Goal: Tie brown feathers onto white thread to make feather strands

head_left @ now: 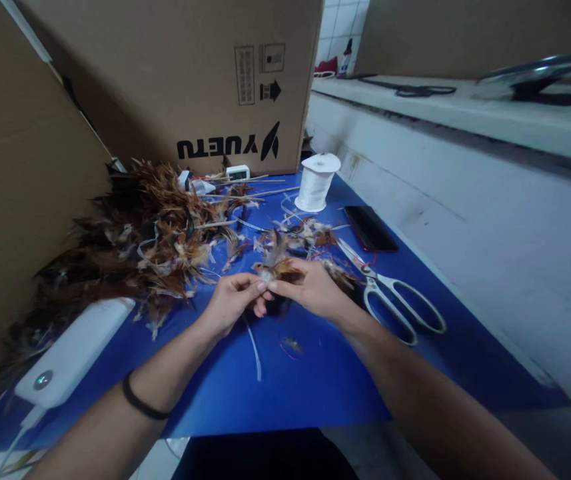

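From where I stand, the far left of the blue surface [320,387] carries a white device [78,353] with 1 round button and a cable plug [35,416] at its near end; it lies left of the fingers and nearer the wearer. A large pile of brown feathers [165,233] spreads left of the fingers and beyond them. A cardboard box [165,73] stands behind the pile, its lettering inverted.

The left hand [230,300], with a dark band [135,402] on its forearm, has thumb and index finger closed in a pinch at the base of 1 small feather bunch [281,268]. The bunch sits between the fingers of the 2 hands, its brown and white plumes rising above the fingertips. A pale strip [254,350] lies just on the near side of the fingers. The right hand [315,290] also has thumb and index finger closed on the bunch, from its right side.

Loose feathers [310,232] lie just beyond the fingers. Farther out, right of them, stands 1 white spool [316,187], upright. To the right of the fingers lie scissors [371,273], handles toward the wearer. 1 dark phone [371,228] lies beyond the scissors.
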Demonstrator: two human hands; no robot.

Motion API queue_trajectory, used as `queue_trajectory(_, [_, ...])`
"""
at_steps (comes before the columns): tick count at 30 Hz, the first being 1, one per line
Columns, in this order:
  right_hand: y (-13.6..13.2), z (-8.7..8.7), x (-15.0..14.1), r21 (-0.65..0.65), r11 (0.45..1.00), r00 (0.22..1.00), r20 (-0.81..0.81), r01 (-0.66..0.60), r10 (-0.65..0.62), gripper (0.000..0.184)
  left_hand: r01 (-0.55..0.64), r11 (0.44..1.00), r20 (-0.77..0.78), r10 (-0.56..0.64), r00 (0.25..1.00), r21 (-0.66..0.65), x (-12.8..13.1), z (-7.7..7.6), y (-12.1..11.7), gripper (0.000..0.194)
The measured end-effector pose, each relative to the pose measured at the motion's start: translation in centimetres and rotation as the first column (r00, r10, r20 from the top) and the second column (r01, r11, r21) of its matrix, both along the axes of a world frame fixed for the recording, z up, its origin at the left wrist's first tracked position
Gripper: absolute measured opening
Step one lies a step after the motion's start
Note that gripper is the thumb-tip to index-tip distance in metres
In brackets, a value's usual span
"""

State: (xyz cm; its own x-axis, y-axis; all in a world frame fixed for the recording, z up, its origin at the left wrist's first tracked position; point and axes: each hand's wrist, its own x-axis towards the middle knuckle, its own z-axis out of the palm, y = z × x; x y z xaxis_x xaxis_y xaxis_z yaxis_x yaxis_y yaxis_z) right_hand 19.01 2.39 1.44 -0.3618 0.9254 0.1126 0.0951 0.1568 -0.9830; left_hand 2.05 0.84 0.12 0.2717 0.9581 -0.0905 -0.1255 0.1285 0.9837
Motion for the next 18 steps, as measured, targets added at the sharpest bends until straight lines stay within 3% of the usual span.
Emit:
queue_trajectory(7, [-0.18, 0.26, -0.11, -0.050, 0.998, 0.997, -0.061, -0.049, 0.046, 0.024, 0.043, 0.989, -0.112, -0.027, 0.993, 0.143, -0.03, -0.10, -0.11, 0.027])
queue_trajectory(18, [0.09, -0.38, 0.03, 0.028, 1.000, 0.999, -0.050, 0.012, -0.011, 0.025, 0.056, 0.993, -0.092, -0.047, 0.995, 0.100, -0.04, -0.10, -0.24, 0.026])
